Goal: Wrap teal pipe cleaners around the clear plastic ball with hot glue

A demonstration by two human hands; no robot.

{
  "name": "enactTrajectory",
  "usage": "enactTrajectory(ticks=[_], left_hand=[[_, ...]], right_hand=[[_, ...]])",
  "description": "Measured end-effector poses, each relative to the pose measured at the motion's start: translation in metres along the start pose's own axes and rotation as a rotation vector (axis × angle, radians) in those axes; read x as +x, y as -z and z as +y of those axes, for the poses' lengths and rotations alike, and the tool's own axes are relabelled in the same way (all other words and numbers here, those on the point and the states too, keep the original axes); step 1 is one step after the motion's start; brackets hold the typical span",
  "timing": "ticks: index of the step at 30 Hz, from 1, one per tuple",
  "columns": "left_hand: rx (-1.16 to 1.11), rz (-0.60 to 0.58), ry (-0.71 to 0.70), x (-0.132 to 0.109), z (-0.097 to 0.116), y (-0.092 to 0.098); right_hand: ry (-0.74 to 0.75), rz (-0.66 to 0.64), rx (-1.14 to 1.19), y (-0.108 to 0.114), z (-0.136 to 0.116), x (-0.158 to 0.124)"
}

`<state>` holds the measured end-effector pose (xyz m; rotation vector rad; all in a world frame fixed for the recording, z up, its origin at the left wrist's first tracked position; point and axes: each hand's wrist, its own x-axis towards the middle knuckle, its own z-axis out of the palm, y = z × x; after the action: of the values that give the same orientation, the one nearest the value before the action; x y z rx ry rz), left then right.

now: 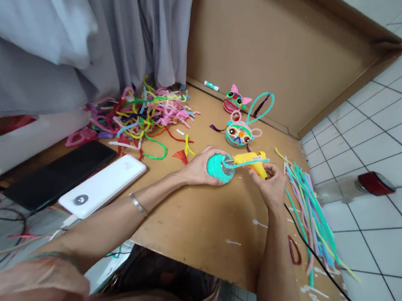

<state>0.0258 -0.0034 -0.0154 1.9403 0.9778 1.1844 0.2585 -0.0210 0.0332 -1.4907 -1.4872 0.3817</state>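
My left hand [199, 166] is wrapped round a small teal pipe-cleaner coil [218, 168] just above the cardboard work surface [192, 218]. My right hand [270, 180] grips a yellow glue gun [250, 160], its nozzle pointing left at the coil's top. A teal pipe-cleaner strand [254, 162] runs from the coil across the gun. The gun's black cord [319, 265] trails off to the lower right.
Two finished pipe-cleaner figures [239, 132] stand behind the hands. A tangled pile of coloured pipe cleaners [142, 113] lies at the left, straight ones [311, 214] at the right. A white power bank [103, 184], black phone [61, 171], glue stick [211, 86] and cardboard backdrop [274, 41] surround them.
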Motion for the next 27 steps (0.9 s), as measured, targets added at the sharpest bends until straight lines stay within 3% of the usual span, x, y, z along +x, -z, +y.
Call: enactTrajectory(ticks=[12, 27], left_hand=[[0.010, -0.007, 0.006, 0.0001, 0.0009, 0.0003], [-0.015, -0.031, 0.000, 0.0007, 0.0011, 0.0019]], right_hand=[[0.078, 0.108, -0.126, -0.0015, 0.0059, 0.0003], [0.106, 0.045, -0.082, 0.0017, -0.0017, -0.0012]])
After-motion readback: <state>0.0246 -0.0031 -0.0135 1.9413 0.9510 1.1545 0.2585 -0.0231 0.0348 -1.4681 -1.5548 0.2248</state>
